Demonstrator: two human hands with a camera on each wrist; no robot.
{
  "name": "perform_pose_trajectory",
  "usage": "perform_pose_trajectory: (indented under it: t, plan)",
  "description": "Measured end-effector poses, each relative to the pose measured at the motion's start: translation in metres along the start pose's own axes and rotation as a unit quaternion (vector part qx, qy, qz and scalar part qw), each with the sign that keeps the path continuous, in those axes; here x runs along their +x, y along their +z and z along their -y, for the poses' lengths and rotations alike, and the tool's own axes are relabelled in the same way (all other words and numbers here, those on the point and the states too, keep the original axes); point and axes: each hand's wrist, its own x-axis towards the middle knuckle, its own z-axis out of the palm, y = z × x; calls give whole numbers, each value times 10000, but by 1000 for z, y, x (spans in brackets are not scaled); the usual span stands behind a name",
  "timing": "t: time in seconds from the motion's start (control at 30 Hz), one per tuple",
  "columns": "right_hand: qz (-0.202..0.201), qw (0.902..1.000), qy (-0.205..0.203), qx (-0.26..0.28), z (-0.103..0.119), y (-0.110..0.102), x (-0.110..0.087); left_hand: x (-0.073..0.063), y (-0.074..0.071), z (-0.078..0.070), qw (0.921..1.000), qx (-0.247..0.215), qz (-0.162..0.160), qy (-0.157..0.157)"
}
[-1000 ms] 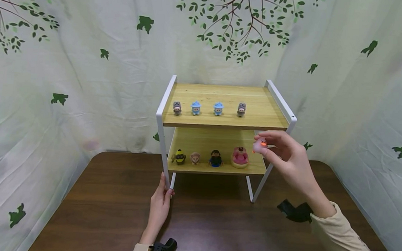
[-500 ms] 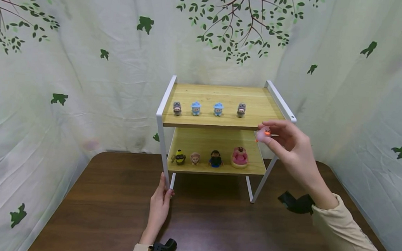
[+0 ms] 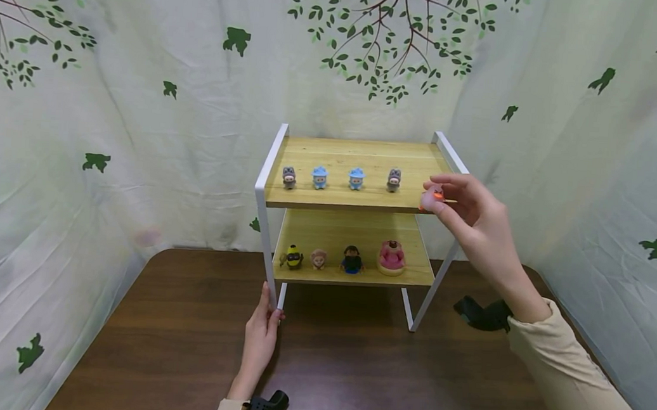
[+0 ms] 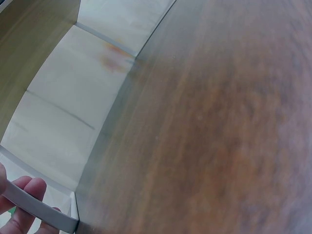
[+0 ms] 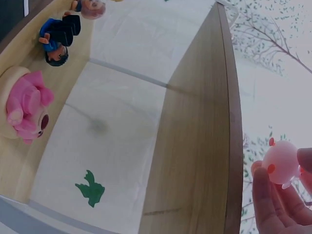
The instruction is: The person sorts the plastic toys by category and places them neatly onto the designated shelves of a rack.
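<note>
My right hand (image 3: 473, 224) pinches a small pink duck figurine (image 3: 433, 199) between thumb and fingers, at the front right edge of the upper board. In the right wrist view the figurine's round pink body (image 5: 280, 162) and orange feet show beside the board's edge. My left hand (image 3: 261, 337) grips the front left leg of the two-tier shelf (image 3: 363, 199); in the left wrist view fingers (image 4: 34, 187) lie around the white metal leg (image 4: 41, 210). On the upper board stand two grey figurines (image 3: 394, 180) at the ends and two blue-hatted figurines (image 3: 356, 179) between them.
The lower board carries a yellow-and-black figurine (image 3: 293, 257), a small pinkish-beige one (image 3: 318, 259), a dark-haired one (image 3: 352, 259) and a pink bear (image 3: 392, 258). The shelf stands on a brown table (image 3: 351, 372). A leaf-printed cloth (image 3: 194, 157) surrounds the table.
My right hand has risen with the duck figurine, from in front of the lower tier to the upper board's front edge. My left hand stays on the shelf leg.
</note>
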Motion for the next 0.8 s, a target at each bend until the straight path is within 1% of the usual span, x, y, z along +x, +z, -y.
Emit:
perform_pose_trajectory:
  t: [0.13, 0.57, 0.7, 0.8]
  plan:
    - [-25, 9998, 61, -161, 0, 1, 4, 0, 0, 0, 10000, 0, 9, 11]
    - [-196, 9985, 335, -375, -8, 4, 15, 0, 0, 1, 10000, 4, 17, -9]
    - [-259, 9974, 315, -599, -9, 6, 17, 0, 0, 1, 10000, 2, -8, 43]
    - [-293, 9951, 329, -886, -11, 8, 19, 0, 0, 2, 10000, 12, -25, 67]
